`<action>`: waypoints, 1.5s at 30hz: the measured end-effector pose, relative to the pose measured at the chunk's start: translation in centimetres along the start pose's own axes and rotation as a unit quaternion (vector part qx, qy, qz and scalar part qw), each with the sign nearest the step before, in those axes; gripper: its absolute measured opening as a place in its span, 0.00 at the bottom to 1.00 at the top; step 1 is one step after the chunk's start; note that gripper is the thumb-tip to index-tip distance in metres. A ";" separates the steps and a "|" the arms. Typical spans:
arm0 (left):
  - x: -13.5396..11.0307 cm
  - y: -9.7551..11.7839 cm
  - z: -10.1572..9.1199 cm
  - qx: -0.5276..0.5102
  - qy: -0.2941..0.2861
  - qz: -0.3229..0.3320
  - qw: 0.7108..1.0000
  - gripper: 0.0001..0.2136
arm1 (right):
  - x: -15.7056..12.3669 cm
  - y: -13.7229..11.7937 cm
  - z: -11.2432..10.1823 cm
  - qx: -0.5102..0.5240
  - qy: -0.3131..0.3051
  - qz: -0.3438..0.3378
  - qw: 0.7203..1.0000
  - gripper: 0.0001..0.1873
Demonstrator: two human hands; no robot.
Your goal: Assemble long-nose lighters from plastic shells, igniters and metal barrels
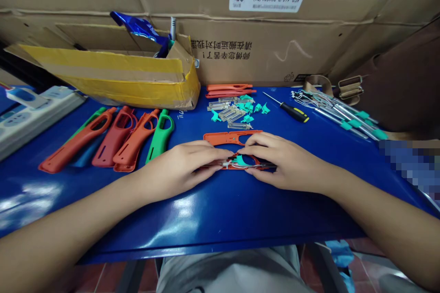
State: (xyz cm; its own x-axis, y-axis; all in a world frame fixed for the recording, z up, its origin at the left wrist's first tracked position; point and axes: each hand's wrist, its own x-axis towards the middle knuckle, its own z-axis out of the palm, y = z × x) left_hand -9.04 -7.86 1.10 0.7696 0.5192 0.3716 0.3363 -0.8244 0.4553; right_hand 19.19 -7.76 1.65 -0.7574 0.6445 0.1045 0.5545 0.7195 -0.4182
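An orange lighter shell half [237, 164] lies on the blue table [220, 219] with a teal trigger piece [241, 160] and thin metal parts set in it. My left hand [187, 165] presses on its left part with curled fingers. My right hand [280, 160] pinches its right part next to the teal piece. A second orange shell half [227, 137] lies just behind my fingers, untouched.
Orange, red and green lighter shells [113, 139] lie at the left. Clear and teal small parts [237, 111], two more orange shells [229, 89], a screwdriver [287, 108] and metal tubes with teal ends [343, 116] lie behind. A taped cardboard box [117, 75] and a power strip [27, 112] stand at the left.
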 end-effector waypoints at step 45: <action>0.1 0.6 0.0 0.127 0.020 -0.083 0.988 0.10 | -0.3 -1.2 -0.6 -0.160 0.025 -0.066 0.985 0.27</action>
State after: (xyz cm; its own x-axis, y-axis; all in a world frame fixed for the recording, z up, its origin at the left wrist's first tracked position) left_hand -8.76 -8.35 1.37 0.6719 0.6569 0.3421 0.5863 -0.7540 0.2962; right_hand 18.93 -8.63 2.68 -0.8167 0.5458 0.1874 0.5384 0.8375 -0.0932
